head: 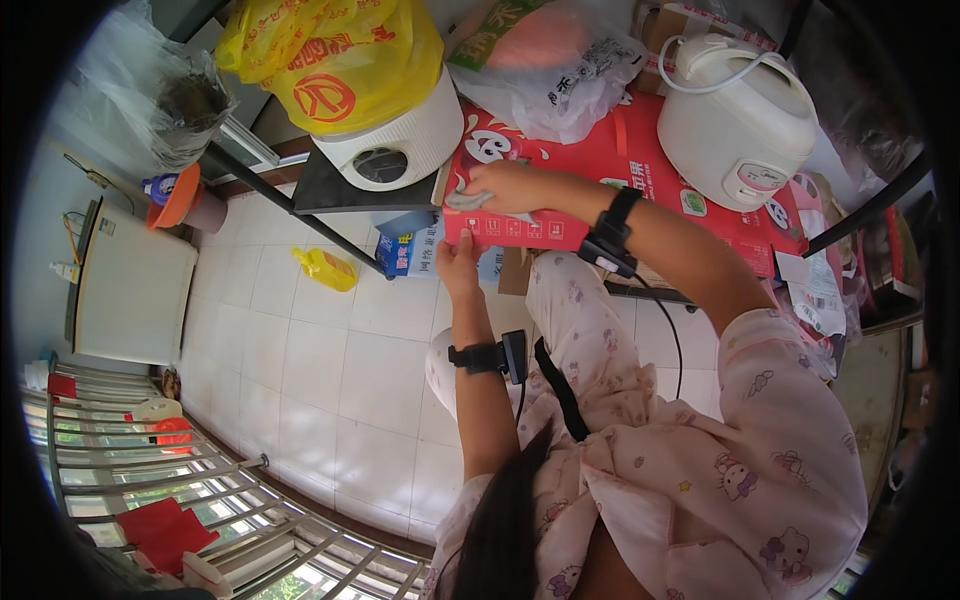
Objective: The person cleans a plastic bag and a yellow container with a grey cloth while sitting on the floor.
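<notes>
My right hand [510,186] is closed around a grey cloth [469,200], part of which shows beyond the fingers. It rests on the printed face of a red cardboard sheet [577,169], near its left end. My left hand [459,262] pinches the sheet's lower left edge, thumb on top and the other fingers mostly hidden. The sheet covers a shelf top. A white appliance with a round dark window [394,161] stands left of my right hand. At the sheet's right side sits a white rice cooker [739,124].
A yellow plastic bag [337,67] covers the white appliance. A clear bag [544,71] lies on the red sheet. Black metal bars [307,217] frame the shelf. A yellow bottle-shaped packet [326,270] lies on the tiled floor [300,337]. Window railings [180,480] run along the lower left.
</notes>
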